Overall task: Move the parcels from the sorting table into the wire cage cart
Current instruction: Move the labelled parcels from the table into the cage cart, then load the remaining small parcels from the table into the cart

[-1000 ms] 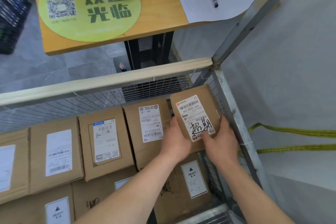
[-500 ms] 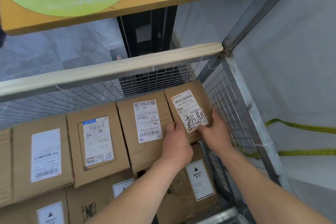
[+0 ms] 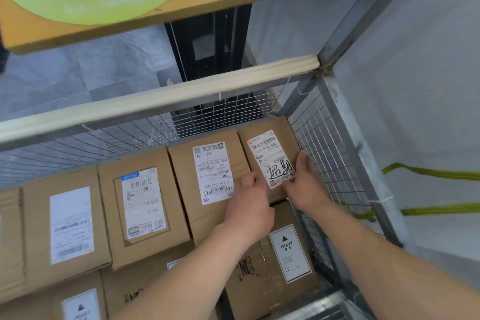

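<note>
Cardboard parcel (image 3: 270,156) in back-right corner of wire cage cart (image 3: 326,143), beside neighbour box (image 3: 187,184). Left hand (image 3: 249,212), right hand (image 3: 305,187) both pinching near edge. Tip: seat flush, then ease fingers out.

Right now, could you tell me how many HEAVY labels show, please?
2 HEAVY labels: one on the box below the right hand, one at bottom left. A third may hide behind the left arm.

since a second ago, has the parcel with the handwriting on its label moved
Yes. The parcel has settled lower into the cage corner, now beside the neighbouring parcel rather than overlapping it.
</note>
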{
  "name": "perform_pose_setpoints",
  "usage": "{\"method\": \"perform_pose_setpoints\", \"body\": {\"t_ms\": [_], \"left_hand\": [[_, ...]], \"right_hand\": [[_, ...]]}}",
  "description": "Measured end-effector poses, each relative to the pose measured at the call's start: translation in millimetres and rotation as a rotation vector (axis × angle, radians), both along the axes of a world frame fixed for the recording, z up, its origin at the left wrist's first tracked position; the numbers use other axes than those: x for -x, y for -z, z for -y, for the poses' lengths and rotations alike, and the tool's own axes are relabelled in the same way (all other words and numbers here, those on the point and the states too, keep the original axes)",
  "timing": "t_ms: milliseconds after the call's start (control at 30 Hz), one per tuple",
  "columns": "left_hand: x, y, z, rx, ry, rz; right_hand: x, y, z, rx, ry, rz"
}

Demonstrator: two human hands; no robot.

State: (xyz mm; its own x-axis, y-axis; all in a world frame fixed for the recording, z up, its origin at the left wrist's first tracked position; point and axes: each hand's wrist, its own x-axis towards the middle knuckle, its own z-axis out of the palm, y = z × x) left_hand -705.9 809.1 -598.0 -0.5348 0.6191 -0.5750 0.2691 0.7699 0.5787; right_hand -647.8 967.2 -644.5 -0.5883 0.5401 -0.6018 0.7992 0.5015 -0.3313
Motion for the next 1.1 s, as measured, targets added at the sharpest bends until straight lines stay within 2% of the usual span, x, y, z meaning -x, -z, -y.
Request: {"method": "perform_pose_setpoints", "body": {"t_ms": [167,300,600,867,1100], "left_hand": [[3.9,-29.9,21.1,0.017,0.05,-0.103],[8.6,-71.7,38.2,0.031,0.112,-0.228],[6.9,-189.6,95.6,0.034,0.194,-0.443],[-7.5,-294.6,142.2,-0.094,0.21,-0.607],[-45.6,-361.6,152.8,-0.188,0.265,-0.654]], "right_hand": [[-13.9,-32.5,28.0,-0.117,-0.044,-0.011],[-24.4,-74.5,52.4,-0.102,-0.055,-0.046],[-46.7,-215.2,117.5,-0.225,-0.106,-0.149],[-89.0,-344.6,164.6,-0.379,-0.108,-0.228],[-142.0,-416.2,187.8,-0.467,-0.084,-0.29]]}}
